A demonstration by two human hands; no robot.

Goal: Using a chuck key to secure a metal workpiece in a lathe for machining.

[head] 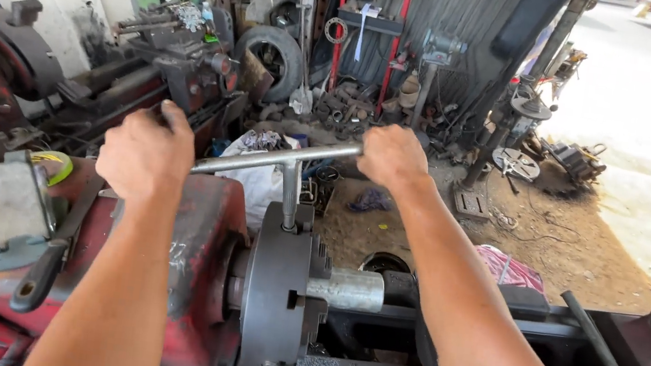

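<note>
A steel T-handled chuck key [288, 162] stands in the top of a dark round lathe chuck [276, 285]. My left hand [145, 154] is closed around the left end of the key's crossbar. My right hand [392, 156] grips the right end. A short grey metal cylinder [346, 288] sticks out of the chuck's jaws to the right. The chuck sits against the worn red headstock [204, 226] of the lathe.
A black-handled tool [50, 267], a grey metal block [7, 200] and a yellow tape roll [53, 164] lie on the headstock's left side. A second lathe [150, 62], a tyre [272, 54], a red rack [370, 23] and scrap parts crowd the back. Dirt floor [565, 254] lies right.
</note>
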